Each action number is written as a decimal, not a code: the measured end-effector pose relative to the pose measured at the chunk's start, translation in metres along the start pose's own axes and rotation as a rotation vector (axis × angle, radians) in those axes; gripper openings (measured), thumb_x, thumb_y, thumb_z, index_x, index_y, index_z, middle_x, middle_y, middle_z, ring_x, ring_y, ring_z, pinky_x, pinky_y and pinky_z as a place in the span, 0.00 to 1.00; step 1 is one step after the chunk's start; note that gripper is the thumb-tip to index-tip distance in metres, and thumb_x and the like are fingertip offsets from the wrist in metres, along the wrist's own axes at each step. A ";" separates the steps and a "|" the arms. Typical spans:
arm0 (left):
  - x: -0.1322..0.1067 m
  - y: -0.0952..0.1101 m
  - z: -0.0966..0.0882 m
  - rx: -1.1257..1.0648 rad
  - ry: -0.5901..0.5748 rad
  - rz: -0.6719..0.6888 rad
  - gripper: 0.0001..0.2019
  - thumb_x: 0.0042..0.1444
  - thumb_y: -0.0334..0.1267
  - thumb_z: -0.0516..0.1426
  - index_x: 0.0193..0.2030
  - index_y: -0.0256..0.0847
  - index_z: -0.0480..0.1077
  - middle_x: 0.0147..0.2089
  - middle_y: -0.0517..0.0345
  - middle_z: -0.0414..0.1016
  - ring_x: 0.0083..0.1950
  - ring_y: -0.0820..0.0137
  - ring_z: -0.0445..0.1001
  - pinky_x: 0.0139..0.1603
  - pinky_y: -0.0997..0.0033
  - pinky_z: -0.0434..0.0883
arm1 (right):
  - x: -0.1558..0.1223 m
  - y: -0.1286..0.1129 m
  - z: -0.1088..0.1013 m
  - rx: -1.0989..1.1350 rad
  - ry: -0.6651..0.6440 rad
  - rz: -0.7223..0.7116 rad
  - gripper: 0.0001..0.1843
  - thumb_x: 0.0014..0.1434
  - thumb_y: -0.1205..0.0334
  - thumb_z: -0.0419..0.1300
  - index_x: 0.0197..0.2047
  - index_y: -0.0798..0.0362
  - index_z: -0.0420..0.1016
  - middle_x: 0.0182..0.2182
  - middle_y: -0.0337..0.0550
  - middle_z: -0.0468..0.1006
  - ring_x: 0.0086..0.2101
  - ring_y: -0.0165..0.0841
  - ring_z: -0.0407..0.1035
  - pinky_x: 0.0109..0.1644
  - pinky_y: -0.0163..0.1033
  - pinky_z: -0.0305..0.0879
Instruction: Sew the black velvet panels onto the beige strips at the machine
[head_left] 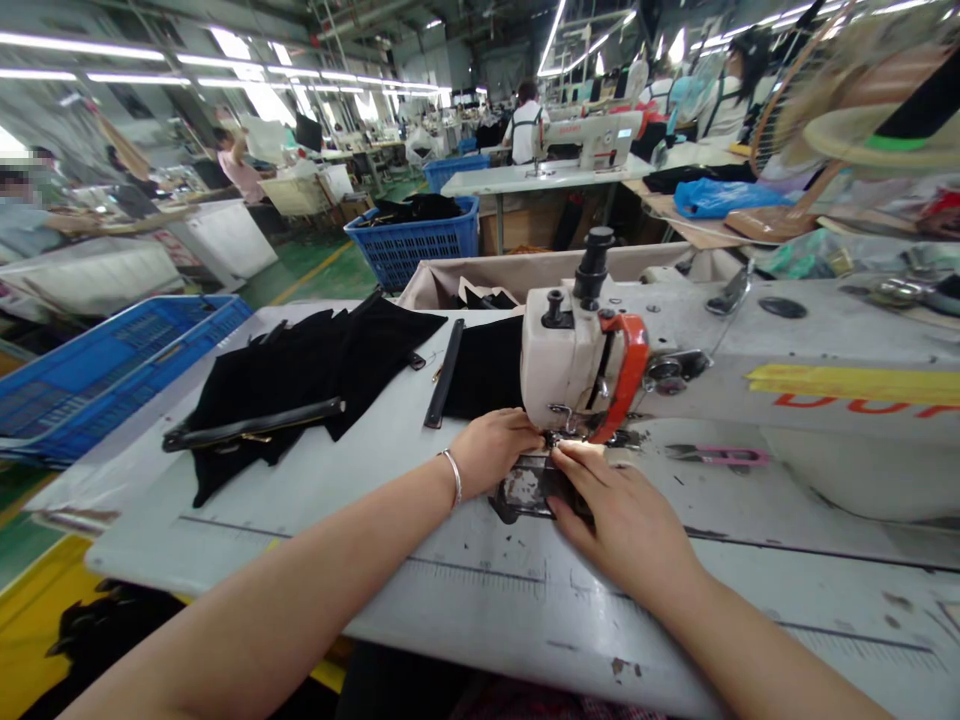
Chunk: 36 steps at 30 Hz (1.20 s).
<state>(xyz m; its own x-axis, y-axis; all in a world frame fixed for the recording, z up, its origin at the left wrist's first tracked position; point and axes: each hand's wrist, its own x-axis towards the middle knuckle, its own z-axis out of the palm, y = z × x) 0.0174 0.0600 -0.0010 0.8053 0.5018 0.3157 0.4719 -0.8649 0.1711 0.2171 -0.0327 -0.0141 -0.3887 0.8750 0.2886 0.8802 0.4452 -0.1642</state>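
A black fabric piece with a dark strip along its left edge lies partly under the head of a white sewing machine. My left hand, a bangle at its wrist, rests with fingers stretched out at the fabric's near edge, left of the presser foot. To the right of the needle area, my right hand lies with fingers extended and thumb apart, fingertips close beside the foot. Whatever is under those fingertips is hidden. An orange-red guard stands just above them.
More black fabric pieces with dark strips are piled at the table's left. Pink-handled thread snips lie on the machine bed. Blue crates stand left, a yellow bin below. Behind are a fabric-lined bin, another machine and several people.
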 end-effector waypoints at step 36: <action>-0.003 -0.022 0.004 0.002 0.003 -0.059 0.13 0.58 0.24 0.53 0.45 0.40 0.74 0.47 0.54 0.76 0.50 0.68 0.73 0.55 0.67 0.70 | -0.002 0.007 0.005 0.078 0.140 0.079 0.20 0.62 0.61 0.53 0.56 0.52 0.68 0.49 0.48 0.71 0.51 0.43 0.61 0.57 0.51 0.58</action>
<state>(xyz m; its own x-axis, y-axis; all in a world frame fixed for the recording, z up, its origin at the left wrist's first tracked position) 0.0060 0.0771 -0.0094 0.7749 0.5523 0.3076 0.5197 -0.8335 0.1873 0.2232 -0.0305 -0.0210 -0.2724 0.8754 0.3994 0.8806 0.3941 -0.2631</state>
